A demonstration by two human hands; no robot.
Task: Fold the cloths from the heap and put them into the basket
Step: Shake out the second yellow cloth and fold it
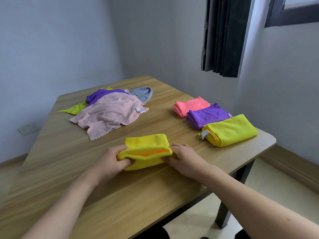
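Near the wooden table's (155, 195) front edge, both hands, left (112, 161) and right (184, 157), are gripping the ends of a half-folded yellow microfibre cloth (146, 149), folding it; next, I judge, comes pressing it flat, with no basket in sight.

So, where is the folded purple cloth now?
In the head view the folded purple cloth lies on the table's right side, between the pink cloth and a yellow one.
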